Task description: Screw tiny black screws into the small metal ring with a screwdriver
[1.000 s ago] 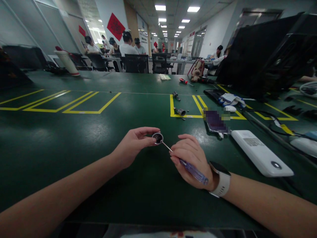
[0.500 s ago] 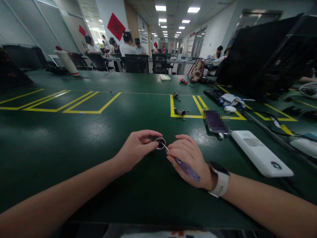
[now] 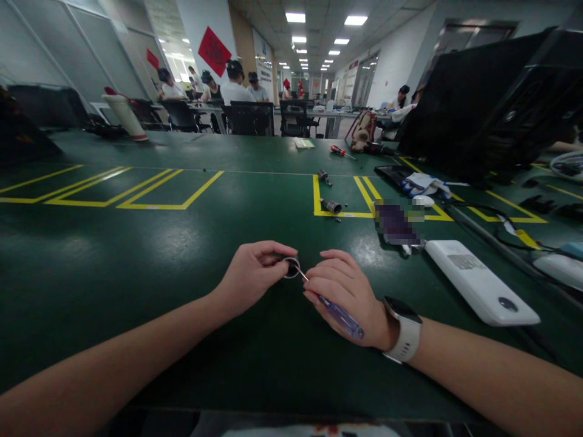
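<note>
My left hand [image 3: 252, 273] pinches a small round metal part [image 3: 290, 267] between thumb and fingers, just above the green table [image 3: 136, 255]. My right hand [image 3: 348, 291], with a white watch at the wrist, is closed round a small screwdriver [image 3: 334, 312] with a clear purple handle. The thin metal tip of the screwdriver reaches into the open face of the round part. Both hands are close together near the table's front middle.
Two small metal cylinders [image 3: 331, 206] [image 3: 324, 176] lie by yellow floor-tape lines. A white flat device [image 3: 483, 280], a blurred-out object, gloves [image 3: 423, 181], cables and a red screwdriver [image 3: 340, 150] lie to the right. A large black case [image 3: 492, 103] stands far right. Seated people work at tables behind.
Both hands have sunk a little toward the table and drawn closer together. The round part now faces the screwdriver more, with less shaft showing between them.
</note>
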Demonstrator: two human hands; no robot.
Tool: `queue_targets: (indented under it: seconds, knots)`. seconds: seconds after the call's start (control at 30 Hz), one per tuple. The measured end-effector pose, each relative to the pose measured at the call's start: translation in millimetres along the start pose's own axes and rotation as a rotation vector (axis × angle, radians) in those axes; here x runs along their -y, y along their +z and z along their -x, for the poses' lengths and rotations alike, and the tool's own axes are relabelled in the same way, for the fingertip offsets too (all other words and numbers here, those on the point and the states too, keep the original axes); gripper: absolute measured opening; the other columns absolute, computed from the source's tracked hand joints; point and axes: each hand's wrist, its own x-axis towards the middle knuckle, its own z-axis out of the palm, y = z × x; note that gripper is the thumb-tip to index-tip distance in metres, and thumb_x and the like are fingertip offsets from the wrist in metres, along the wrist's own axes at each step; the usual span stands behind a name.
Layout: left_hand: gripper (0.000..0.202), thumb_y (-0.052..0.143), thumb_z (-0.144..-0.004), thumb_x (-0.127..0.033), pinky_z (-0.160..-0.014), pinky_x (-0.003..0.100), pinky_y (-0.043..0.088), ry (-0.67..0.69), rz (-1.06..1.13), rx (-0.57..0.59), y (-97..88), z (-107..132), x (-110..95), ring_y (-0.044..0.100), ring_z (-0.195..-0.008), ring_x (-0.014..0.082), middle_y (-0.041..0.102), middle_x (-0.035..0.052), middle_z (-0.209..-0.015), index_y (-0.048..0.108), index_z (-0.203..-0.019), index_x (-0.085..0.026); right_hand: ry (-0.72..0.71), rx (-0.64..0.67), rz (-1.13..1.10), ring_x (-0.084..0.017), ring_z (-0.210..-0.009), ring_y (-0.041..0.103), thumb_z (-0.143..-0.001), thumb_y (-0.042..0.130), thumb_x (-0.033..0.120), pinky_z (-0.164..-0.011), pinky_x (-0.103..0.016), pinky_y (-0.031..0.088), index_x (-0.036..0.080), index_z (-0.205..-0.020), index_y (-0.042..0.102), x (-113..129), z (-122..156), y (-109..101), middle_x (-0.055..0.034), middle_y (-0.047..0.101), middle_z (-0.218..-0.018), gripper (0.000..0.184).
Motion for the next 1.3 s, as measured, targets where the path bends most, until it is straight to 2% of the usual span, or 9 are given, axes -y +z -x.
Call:
queue_targets:
  seconds: [0.43, 1.1, 1.3]
  knots:
    - [0.020, 0.064, -0.067, -0.013, -0.069, 0.024, 0.056, 0.006, -0.010, -0.012, -0.3, -0.8, 0.1, 0.068, -0.072, 0.0146, 0.073, 0.0040, -0.079, 0.068, -0.087, -0.011, -0.011, 0.012, 0.031, -0.014, -0.075, 0.062, -0.083, 0.056, 0.014, -0.086, -0.039, 0.047, 0.016, -0.087, 0.053, 1.3, 0.4, -0.8, -0.0040, 0.068, -0.080, 0.005]
    - [0.022, 0.064, -0.066, -0.016, -0.075, 0.031, 0.056, 0.003, 0.001, -0.002, 0.3, -0.3, -1.2, 0.068, -0.077, 0.0172, 0.072, 0.0054, -0.084, 0.067, -0.087, -0.012, -0.019, 0.123, 0.105, -0.015, -0.079, 0.062, -0.086, 0.051, 0.017, -0.092, -0.037, 0.043, 0.015, -0.084, 0.058, 1.9, 0.0, 0.3, -0.0045, 0.068, -0.084, 0.007]
    - [0.022, 0.064, -0.065, -0.015, -0.077, 0.031, 0.056, -0.016, -0.003, -0.016, 0.4, -1.6, -3.1, 0.068, -0.078, 0.0174, 0.073, 0.0056, -0.085, 0.068, -0.087, -0.011, -0.029, 0.053, 0.067, -0.014, -0.076, 0.063, -0.085, 0.053, 0.016, -0.089, -0.037, 0.046, 0.015, -0.086, 0.056, 1.3, -0.9, -0.6, -0.0046, 0.069, -0.082, 0.004]
